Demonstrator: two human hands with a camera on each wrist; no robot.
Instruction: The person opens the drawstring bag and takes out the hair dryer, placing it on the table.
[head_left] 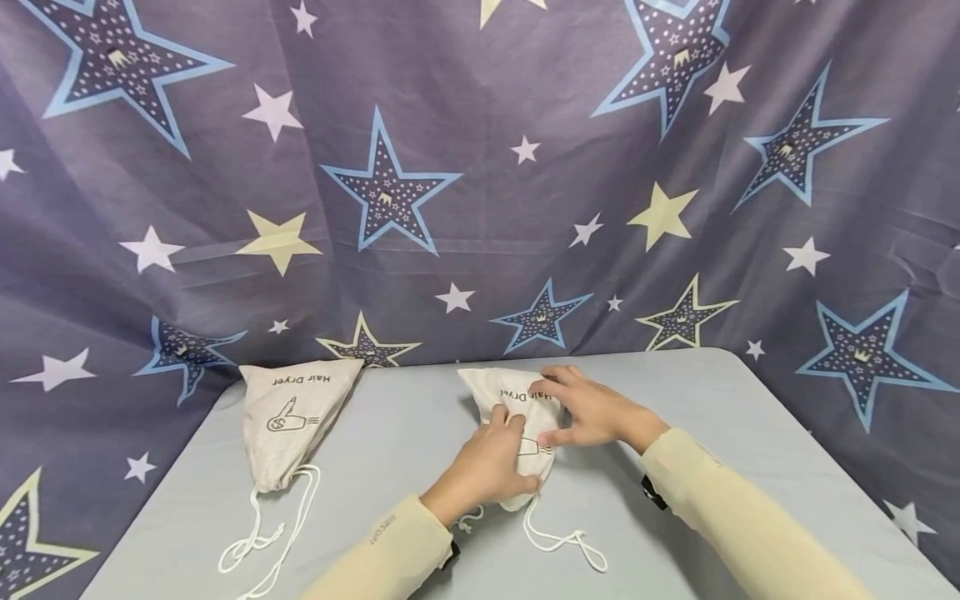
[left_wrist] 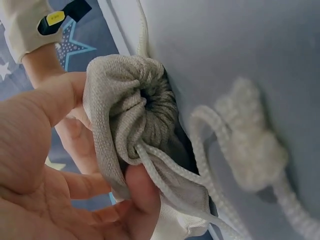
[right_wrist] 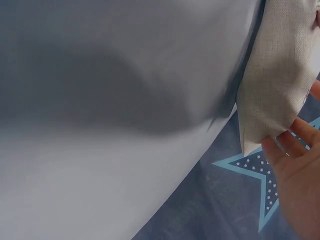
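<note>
A beige cloth drawstring bag [head_left: 501, 385], printed "Hair Dryer" with a dryer drawing, lies on the table between both hands. My left hand [head_left: 483, 462] holds its near, gathered part, fingers on the printed face and thumb by the lower end. In the left wrist view, the puckered mouth [left_wrist: 135, 110] is drawn nearly closed, with white cords [left_wrist: 170, 180] trailing from it. The right hand [head_left: 592, 410] arches over the bag's right side. Its spread fingertips [right_wrist: 272, 150] touch the cloth edge in the right wrist view. The bag's contents are hidden.
A second, matching bag [head_left: 296, 417] rests at the table's left, its white cords [head_left: 258, 546] hanging toward the front. The grey table [head_left: 390, 433] ends at a purple curtain [head_left: 465, 200] with stars behind it.
</note>
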